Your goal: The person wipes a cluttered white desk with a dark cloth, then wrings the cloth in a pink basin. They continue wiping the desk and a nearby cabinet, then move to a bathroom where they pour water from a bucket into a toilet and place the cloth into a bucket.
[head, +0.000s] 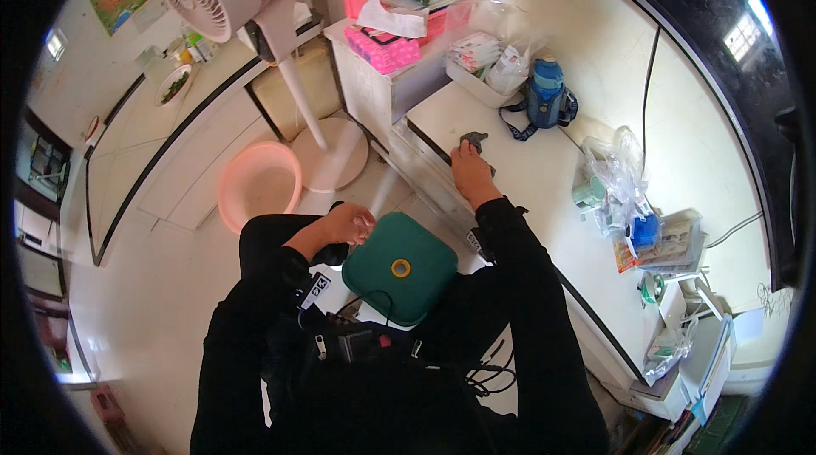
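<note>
My right hand grips a dark grey cloth against the white top of a low cabinet. Part of the cloth sticks out past the fingers, and the rest is covered by the hand. My left hand hovers beside the far left edge of a green square stool, its fingers loosely bent and nothing visible in them. The stool's seat has a yellow-ringed hole in the middle and stands between my knees.
Ahead on the cabinet are a blue water bottle in a strapped carrier and a white bin of packets. Plastic bags and a green mug stand along the wall. A pink basin and a pedestal fan occupy the floor.
</note>
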Tool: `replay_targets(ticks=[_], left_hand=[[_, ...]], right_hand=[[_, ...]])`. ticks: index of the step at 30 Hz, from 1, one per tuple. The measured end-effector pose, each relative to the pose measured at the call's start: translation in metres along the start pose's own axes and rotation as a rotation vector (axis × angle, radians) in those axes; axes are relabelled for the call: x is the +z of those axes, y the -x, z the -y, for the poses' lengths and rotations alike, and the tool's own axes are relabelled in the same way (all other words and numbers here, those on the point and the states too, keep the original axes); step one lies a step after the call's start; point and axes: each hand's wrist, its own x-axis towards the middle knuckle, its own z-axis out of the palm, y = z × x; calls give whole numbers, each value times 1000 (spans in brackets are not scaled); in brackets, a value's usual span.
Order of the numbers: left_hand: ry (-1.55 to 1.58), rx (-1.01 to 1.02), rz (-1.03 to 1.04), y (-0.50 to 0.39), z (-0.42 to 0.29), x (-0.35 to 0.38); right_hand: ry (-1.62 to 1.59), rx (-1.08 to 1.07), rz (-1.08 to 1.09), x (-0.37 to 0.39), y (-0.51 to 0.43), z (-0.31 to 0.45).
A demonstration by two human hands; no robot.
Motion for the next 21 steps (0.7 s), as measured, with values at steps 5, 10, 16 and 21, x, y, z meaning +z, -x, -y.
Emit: replay_targets(ticks=[5, 10, 16, 21], left_hand=[[27, -19, -82, 23, -2, -9], [45, -41, -157, 38, -2, -18], [134, 16, -193, 70, 25, -28], [183, -12, -221, 94, 45, -45]], right_hand=[[-76, -12, -28, 1, 49, -29], [-53, 142, -51, -8, 93, -76], [-4, 315, 196, -15, 91, -115], [68, 256, 210, -6, 54, -67]])
